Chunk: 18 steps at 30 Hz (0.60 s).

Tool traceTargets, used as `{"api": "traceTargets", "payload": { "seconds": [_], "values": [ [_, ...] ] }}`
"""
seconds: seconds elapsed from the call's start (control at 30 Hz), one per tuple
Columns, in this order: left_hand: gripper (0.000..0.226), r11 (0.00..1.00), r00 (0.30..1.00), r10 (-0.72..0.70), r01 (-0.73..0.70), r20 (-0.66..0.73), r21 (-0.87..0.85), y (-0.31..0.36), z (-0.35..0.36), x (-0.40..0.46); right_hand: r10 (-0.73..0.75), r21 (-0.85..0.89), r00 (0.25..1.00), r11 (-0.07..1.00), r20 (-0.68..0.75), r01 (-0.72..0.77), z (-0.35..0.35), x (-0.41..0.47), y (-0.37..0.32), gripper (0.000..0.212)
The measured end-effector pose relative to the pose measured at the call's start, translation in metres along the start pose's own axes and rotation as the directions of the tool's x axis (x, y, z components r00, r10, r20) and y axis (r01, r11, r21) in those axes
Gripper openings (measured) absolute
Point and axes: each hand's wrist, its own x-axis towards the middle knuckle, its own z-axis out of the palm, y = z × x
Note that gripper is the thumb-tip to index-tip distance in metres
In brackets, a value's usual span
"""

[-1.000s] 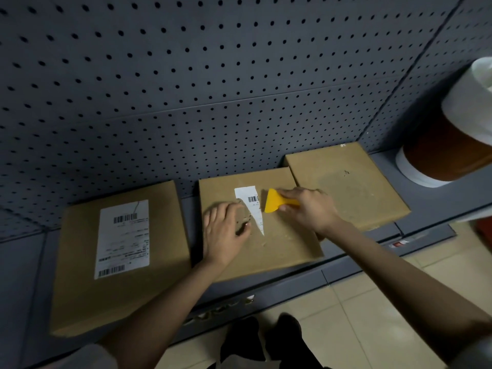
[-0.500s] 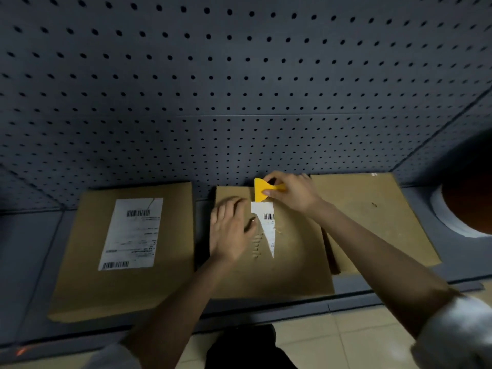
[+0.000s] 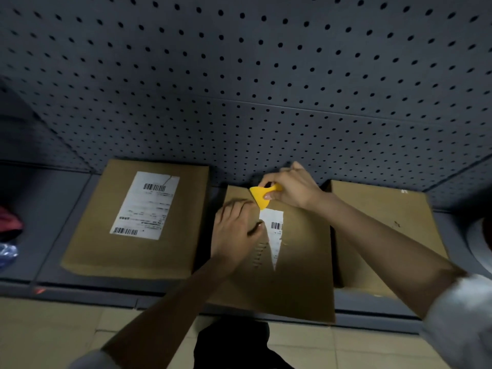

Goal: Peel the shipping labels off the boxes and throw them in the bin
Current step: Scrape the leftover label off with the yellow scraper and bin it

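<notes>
Two hands at work on the middle box, scraping off its torn label.

Pinched in the right hand (image 3: 292,186), a yellow scraper (image 3: 262,197) sits edge-down at the far end of the label remnant (image 3: 274,235), likely to get under it. The left hand (image 3: 234,227) lies flat, holding nothing, steadying the middle box (image 3: 298,275). On the left box (image 3: 87,249) a whole label (image 3: 145,206) remains; the right box (image 3: 386,222) looks bare.
</notes>
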Motion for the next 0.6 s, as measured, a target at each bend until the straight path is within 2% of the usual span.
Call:
{"api": "traceTargets", "payload": {
  "seconds": [0.07,0.2,0.37,0.6],
  "values": [
    [0.041,1.0,1.0,-0.016,0.016,-0.012,0.004,0.002,0.001,0.0,-0.019,0.007,1.0,1.0,-0.011,0.019,0.0,0.002,0.002,0.029],
    [0.041,1.0,1.0,-0.003,0.003,-0.028,0.005,0.002,0.003,-0.002,0.043,0.108,0.996,0.994,-0.078,-0.034,0.0,-0.001,0.014,0.029],
    [0.043,1.0,0.999,-0.004,0.005,-0.038,0.022,0.004,0.005,-0.015,-0.017,0.049,1.0,0.999,-0.023,0.018,0.001,0.0,0.01,0.029],
    [0.039,0.993,0.995,-0.038,0.048,-0.094,0.104,0.009,0.006,0.0,-0.024,0.077,1.0,0.997,-0.01,0.025,0.008,-0.005,0.012,0.031]
  ]
}}
